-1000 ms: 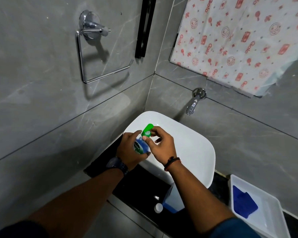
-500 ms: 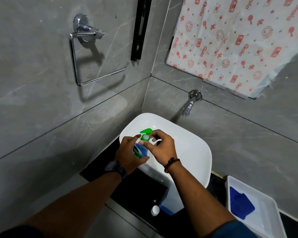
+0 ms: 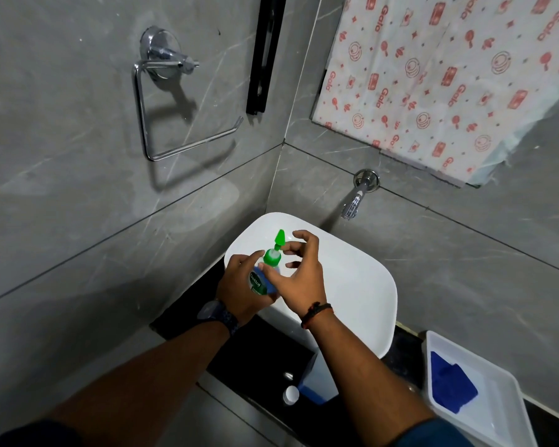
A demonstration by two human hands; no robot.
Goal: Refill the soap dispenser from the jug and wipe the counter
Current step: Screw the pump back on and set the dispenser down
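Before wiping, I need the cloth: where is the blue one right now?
The blue cloth lies in the white tray at lower right, on the counter right of the basin.

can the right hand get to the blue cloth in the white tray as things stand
Probably yes. The right hand is spread open beside the green pump, gripping nothing, and the blue cloth lies uncovered in the open white tray on that same side, with nothing visible between them.

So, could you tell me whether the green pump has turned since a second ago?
Yes. The pump nozzle now points at the basin's far rim; earlier it slanted towards the tap.
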